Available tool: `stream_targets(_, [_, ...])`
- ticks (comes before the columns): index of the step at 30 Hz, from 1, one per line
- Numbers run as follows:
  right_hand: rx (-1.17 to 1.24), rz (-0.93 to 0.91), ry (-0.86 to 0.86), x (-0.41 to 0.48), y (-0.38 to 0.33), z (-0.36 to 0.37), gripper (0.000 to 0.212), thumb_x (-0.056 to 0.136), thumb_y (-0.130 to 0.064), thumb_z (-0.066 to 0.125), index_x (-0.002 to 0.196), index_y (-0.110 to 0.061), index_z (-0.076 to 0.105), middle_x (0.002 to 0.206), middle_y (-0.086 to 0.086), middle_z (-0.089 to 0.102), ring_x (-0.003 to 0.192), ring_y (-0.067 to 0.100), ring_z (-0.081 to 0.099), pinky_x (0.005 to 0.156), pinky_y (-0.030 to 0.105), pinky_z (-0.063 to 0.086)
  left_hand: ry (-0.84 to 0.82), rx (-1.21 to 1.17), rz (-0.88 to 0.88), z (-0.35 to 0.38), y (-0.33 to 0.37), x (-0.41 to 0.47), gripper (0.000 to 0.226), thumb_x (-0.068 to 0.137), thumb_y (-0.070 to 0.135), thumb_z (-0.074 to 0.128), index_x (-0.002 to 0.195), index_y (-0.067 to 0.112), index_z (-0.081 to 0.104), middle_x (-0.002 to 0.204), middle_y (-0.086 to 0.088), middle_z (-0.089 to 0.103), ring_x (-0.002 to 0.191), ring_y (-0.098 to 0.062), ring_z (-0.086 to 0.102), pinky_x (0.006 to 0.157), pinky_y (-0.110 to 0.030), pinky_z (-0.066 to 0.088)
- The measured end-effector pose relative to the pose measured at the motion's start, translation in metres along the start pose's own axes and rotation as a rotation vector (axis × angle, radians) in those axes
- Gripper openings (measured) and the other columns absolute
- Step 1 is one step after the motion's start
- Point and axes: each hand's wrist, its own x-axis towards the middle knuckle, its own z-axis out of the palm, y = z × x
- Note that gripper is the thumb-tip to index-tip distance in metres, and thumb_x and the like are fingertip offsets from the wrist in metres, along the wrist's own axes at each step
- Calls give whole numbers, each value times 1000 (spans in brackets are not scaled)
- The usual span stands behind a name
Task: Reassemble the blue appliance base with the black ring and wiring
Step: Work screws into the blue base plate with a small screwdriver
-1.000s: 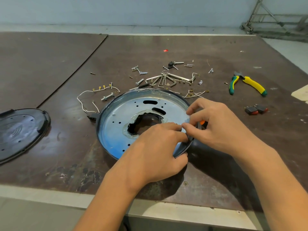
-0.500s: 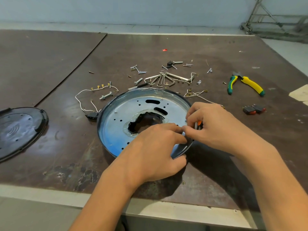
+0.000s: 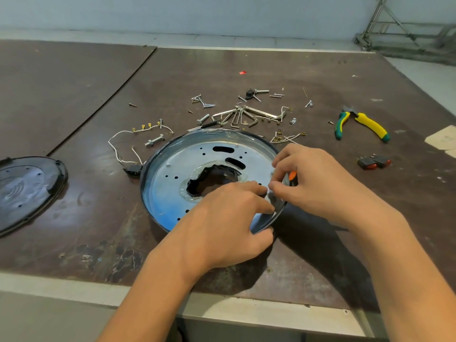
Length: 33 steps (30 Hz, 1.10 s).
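Observation:
The round blue appliance base (image 3: 172,183) lies open side up on the brown table, a dark ring running round its rim (image 3: 145,166). A jagged hole sits in its middle. My left hand (image 3: 222,223) grips the base's near right rim, thumb under the edge and fingers on top. My right hand (image 3: 318,183) pinches something small at the right rim, right by my left fingertips; an orange part (image 3: 293,174) shows under its fingers. A white wire with brass terminals (image 3: 128,139) runs from a black connector (image 3: 133,170) at the base's left edge.
A black round cover (image 3: 27,191) lies at the far left. Behind the base are scattered screws, bolts and hex keys (image 3: 237,117). Yellow-green pliers (image 3: 360,124) and two red-black switches (image 3: 372,162) lie at the right. The table's front edge (image 3: 74,290) is close.
My right hand has slid a little nearer along the right rim, its fingertips closing up to my left fingers. The base and my left hand have stayed put.

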Motion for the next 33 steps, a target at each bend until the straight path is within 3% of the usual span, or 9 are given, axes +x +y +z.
stream_targets(3, [281,-26,315,3,4,0,27,91,-40,66,70,-23,68,73,-5,63,65,14,58,61,30,45,22,25,16,0,-2,0,36,85,43,60,117,31,69,138,15,54,119,-4,51,100,-22,41])
stream_targets(6, [808,3,566,-1,-1,-11,42,99,-40,58,66,-14,59,45,-1,47,37,15,38,42,23,31,6,62,53,-1,-2,0,36,85,40,59,117,26,68,133,13,59,122,-5,48,104,-20,36])
stream_targets(9, [1248,-16,563,-6,-5,-27,33,101,-32,52,71,-17,49,47,-3,37,36,14,29,40,18,28,-12,80,67,-1,-1,0,38,86,39,57,118,22,67,125,10,64,120,-10,51,106,-29,42])
stream_targets(12, [1540,-86,535,-8,-6,-42,11,94,-16,46,84,-18,46,61,-2,39,48,14,35,46,22,33,-25,84,67,-1,-1,0,39,86,40,56,120,23,66,124,9,64,120,-11,50,105,-32,43])
stream_targets(14, [1642,-147,524,-7,-8,-45,14,88,-5,40,94,-16,46,70,1,41,57,17,41,54,26,37,-24,73,63,0,-1,0,40,87,41,57,123,26,64,132,11,60,125,-8,47,109,-29,39])
stream_targets(19, [1522,-181,479,-1,-18,-31,36,75,11,34,99,-11,47,79,7,43,65,21,42,57,32,40,-9,52,47,1,-3,-1,41,87,41,60,127,32,62,142,13,52,131,-3,40,109,-23,32])
stream_targets(23, [1322,-185,451,2,-18,-19,31,74,6,44,97,-13,52,81,8,42,67,26,37,57,35,37,-16,54,53,1,-2,0,43,87,40,60,129,31,62,141,12,53,132,-2,40,107,-17,25])
stream_targets(28, [1361,-234,427,2,-21,-16,28,71,-4,51,97,-14,55,79,7,42,67,28,36,59,36,38,-9,58,53,2,-2,0,44,88,42,59,131,34,59,141,15,52,133,-2,40,106,-14,22])
stream_targets(33, [1341,-205,420,4,-21,-12,29,75,3,46,98,-13,54,79,6,45,67,26,38,59,37,37,-2,65,59,1,-2,-1,41,86,38,60,126,30,63,135,13,57,128,-3,43,104,-13,28])
